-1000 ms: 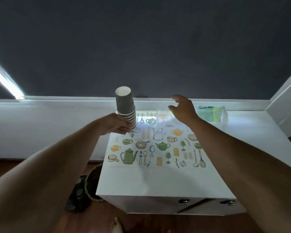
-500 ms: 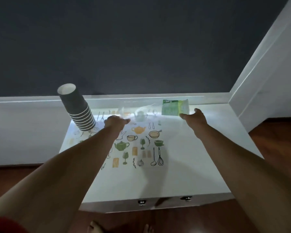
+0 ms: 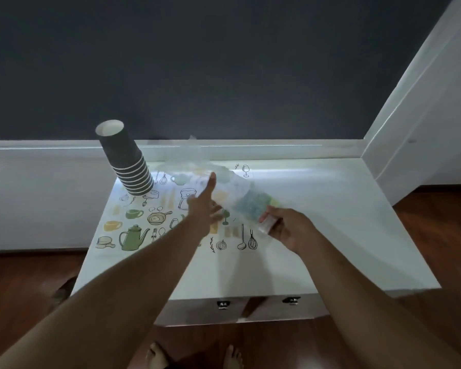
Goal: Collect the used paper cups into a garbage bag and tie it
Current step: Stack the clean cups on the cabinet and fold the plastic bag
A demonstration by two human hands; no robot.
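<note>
Dark nested paper cups (image 3: 128, 164) stand leaning, upside down; clear garbage bag (image 3: 232, 193) held aloft, blurred

A white worktop (image 3: 317, 222) stands against a dark wall (image 3: 224, 62), its left part printed with kitchenware drawings (image 3: 136, 235). Two drawer knobs (image 3: 222, 304) show on its front. Dark wooden floor (image 3: 24, 288) lies around it.
</note>
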